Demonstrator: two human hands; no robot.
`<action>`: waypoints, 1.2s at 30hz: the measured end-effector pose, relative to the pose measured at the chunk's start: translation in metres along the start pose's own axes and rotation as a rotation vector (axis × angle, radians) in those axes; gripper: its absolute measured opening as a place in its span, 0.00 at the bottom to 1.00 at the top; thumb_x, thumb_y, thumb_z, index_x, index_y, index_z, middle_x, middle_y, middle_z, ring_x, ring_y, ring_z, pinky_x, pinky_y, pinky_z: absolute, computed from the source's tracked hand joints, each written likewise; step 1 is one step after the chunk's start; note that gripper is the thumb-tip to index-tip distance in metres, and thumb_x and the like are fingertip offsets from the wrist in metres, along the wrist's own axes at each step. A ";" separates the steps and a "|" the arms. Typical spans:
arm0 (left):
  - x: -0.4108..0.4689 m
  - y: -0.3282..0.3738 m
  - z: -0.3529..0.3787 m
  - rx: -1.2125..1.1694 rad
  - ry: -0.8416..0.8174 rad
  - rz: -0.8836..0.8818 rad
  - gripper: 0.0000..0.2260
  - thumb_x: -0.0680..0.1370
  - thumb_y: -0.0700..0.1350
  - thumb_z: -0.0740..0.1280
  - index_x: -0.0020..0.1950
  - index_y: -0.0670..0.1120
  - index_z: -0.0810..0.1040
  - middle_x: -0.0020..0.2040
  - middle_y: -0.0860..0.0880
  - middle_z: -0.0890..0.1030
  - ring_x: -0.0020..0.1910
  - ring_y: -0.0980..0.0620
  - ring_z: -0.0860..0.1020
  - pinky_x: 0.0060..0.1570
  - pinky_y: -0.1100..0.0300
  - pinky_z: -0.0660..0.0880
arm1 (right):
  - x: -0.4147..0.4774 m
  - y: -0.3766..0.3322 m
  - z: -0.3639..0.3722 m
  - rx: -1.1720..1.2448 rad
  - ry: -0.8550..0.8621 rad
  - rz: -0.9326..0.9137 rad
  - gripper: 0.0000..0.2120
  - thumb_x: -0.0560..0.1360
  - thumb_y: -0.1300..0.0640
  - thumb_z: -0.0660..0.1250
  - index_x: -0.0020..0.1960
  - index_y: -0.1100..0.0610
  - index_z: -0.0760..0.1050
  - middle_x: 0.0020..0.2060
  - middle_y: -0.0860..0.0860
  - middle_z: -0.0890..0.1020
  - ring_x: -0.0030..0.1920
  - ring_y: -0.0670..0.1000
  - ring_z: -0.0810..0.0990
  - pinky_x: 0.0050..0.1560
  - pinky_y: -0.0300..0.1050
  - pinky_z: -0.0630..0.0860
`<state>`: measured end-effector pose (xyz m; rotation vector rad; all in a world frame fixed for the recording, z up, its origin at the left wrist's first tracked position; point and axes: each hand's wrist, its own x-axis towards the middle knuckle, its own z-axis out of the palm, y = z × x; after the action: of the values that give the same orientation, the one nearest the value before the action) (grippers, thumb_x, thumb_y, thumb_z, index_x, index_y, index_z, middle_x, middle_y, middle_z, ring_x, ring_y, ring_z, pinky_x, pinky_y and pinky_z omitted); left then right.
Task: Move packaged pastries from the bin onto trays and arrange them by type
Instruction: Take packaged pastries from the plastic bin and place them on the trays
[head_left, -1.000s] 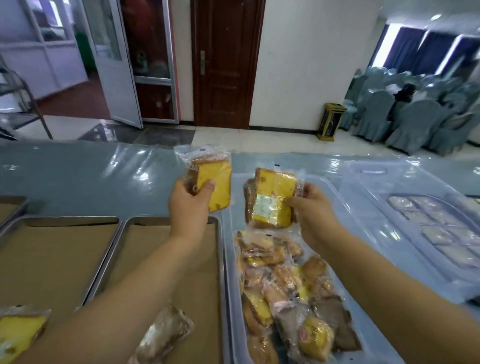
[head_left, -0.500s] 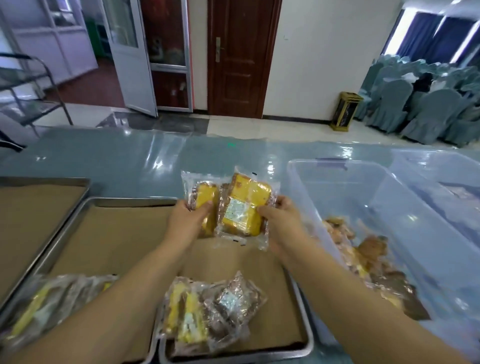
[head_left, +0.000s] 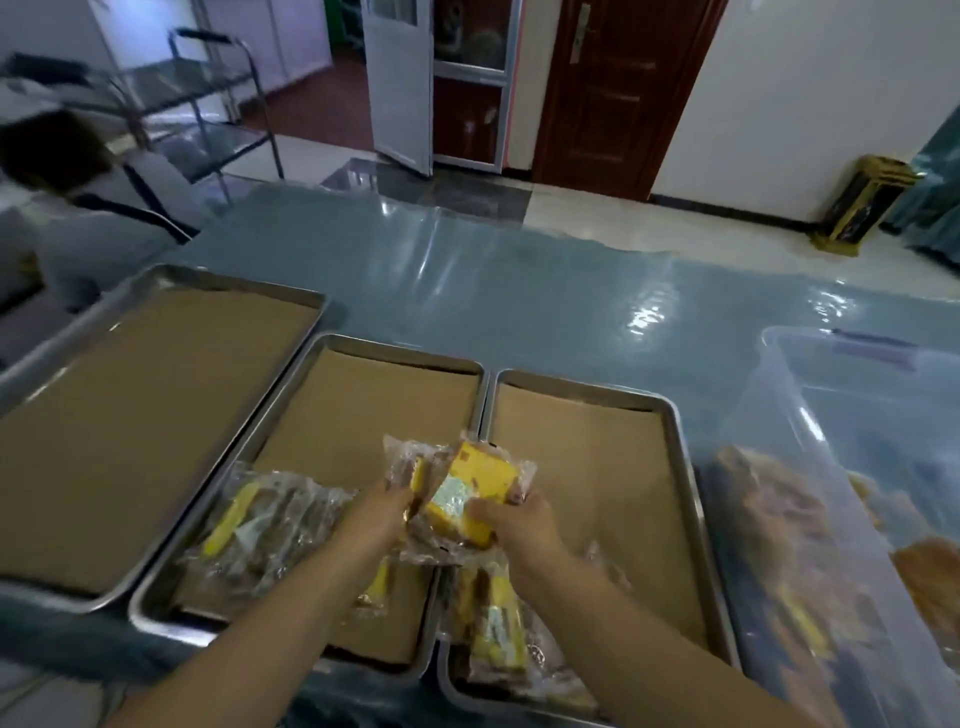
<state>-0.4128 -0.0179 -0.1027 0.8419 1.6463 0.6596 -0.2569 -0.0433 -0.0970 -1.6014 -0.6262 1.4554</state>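
My left hand (head_left: 382, 512) grips a wrapped yellow cake slice (head_left: 413, 470) and my right hand (head_left: 519, 527) grips a second wrapped yellow cake (head_left: 478, 491); the two packets overlap above the seam between the middle tray (head_left: 363, 345) and the right tray (head_left: 675, 415). Several wrapped yellow pastries (head_left: 260, 525) lie at the near end of the middle tray. More wrapped yellow pastries (head_left: 498, 629) lie at the near end of the right tray, partly under my right arm. The clear plastic bin (head_left: 831, 364) at the right holds brown and yellow packets (head_left: 769, 499).
A third metal tray (head_left: 156, 273) lined with brown paper sits at the left. All stand on a blue-grey table (head_left: 545, 291) covered in glossy film. A person in white (head_left: 88, 208) bends at the far left beside a metal trolley (head_left: 218, 93).
Both hands carried their cake packets left from over the bin to the trays and lowered them; the view swung left, revealing the third tray and the person.
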 end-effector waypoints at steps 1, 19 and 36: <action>0.000 -0.001 -0.004 0.000 0.008 0.003 0.12 0.78 0.43 0.61 0.59 0.43 0.75 0.52 0.42 0.79 0.50 0.43 0.77 0.47 0.52 0.75 | 0.002 0.001 0.005 -0.016 -0.006 0.003 0.07 0.67 0.69 0.73 0.42 0.61 0.79 0.39 0.56 0.83 0.39 0.54 0.83 0.43 0.51 0.80; 0.087 0.016 -0.096 0.085 -0.029 0.013 0.14 0.76 0.46 0.68 0.59 0.45 0.73 0.51 0.48 0.78 0.48 0.48 0.77 0.50 0.53 0.73 | 0.083 0.003 0.107 -0.209 0.129 0.020 0.21 0.65 0.65 0.76 0.55 0.63 0.72 0.47 0.59 0.81 0.45 0.59 0.82 0.47 0.60 0.80; 0.190 0.006 -0.122 0.703 0.078 0.439 0.39 0.66 0.46 0.75 0.71 0.44 0.59 0.64 0.43 0.68 0.61 0.43 0.69 0.54 0.56 0.69 | 0.115 0.021 0.135 -1.281 0.334 -0.484 0.30 0.71 0.64 0.67 0.70 0.48 0.64 0.67 0.52 0.66 0.64 0.53 0.65 0.63 0.44 0.66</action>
<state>-0.5549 0.1394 -0.1797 1.7356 1.7994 0.3968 -0.3685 0.0753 -0.1695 -2.2698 -1.7884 0.2998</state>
